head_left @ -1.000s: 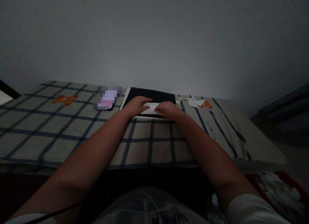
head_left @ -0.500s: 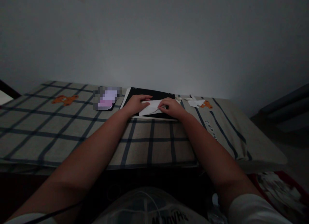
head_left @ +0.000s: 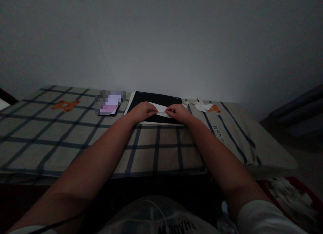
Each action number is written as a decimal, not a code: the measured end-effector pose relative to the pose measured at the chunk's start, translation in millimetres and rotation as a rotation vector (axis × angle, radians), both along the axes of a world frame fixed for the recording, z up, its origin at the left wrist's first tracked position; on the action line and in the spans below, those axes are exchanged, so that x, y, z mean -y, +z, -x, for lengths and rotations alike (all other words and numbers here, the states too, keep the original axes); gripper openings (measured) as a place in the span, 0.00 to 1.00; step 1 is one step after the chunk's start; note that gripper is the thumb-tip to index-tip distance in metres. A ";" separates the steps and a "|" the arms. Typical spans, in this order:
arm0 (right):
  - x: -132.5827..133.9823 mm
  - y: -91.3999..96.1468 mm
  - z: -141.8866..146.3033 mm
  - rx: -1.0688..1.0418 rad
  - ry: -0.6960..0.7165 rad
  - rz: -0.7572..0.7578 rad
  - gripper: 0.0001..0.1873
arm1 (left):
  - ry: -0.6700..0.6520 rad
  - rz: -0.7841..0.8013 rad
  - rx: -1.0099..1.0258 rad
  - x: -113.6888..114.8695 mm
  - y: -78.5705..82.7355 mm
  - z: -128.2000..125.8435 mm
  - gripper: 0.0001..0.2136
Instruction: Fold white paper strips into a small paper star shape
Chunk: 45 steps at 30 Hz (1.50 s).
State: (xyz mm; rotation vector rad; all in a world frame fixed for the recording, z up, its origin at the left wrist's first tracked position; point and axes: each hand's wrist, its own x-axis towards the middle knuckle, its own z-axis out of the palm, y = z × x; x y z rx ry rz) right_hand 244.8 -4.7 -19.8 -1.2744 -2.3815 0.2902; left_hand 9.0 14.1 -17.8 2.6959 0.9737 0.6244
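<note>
A folded white paper (head_left: 160, 109) lies on a black board (head_left: 161, 100) at the far side of the checked cloth. My left hand (head_left: 141, 111) rests on the paper's left end with its fingers curled and pressed down on it. My right hand (head_left: 178, 113) pinches the paper's right end between thumb and fingertips. The two hands almost meet over the board, and most of the paper is hidden under them.
A checked cloth (head_left: 75, 133) with orange bear prints covers the surface. A lit phone (head_left: 109, 104) lies left of the board. Small white folded paper pieces (head_left: 202, 107) lie to the right. A plain wall rises just behind. Red and white clutter (head_left: 290, 197) sits low right.
The paper looked wider and lifted half a second ago; now it lies narrower and flatter. Both hands have closed in toward each other on it. The view has shifted slightly.
</note>
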 end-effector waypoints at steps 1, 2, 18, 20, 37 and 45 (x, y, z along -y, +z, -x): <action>-0.3 -0.1 -0.6 -0.007 0.000 0.007 0.11 | 0.006 0.001 -0.014 -1.7 0.0 1.6 0.11; -0.6 -0.3 -1.2 -0.016 -0.001 0.013 0.12 | 0.016 0.006 -0.028 -3.1 0.2 3.0 0.11; -3.8 -5.9 -7.2 -0.180 -0.062 0.140 0.12 | 0.266 0.210 0.182 -0.1 3.3 8.2 0.23; -3.5 -5.5 -7.5 -0.148 -0.062 0.143 0.13 | 0.270 0.201 0.167 -1.4 1.6 8.6 0.22; -14.7 -18.2 -13.9 -0.070 0.018 -0.053 0.09 | 0.207 0.070 0.039 -5.9 -3.0 9.9 0.27; -13.5 -13.5 -13.7 -0.210 -0.032 -0.023 0.07 | 0.230 0.260 0.225 -4.2 1.5 6.8 0.25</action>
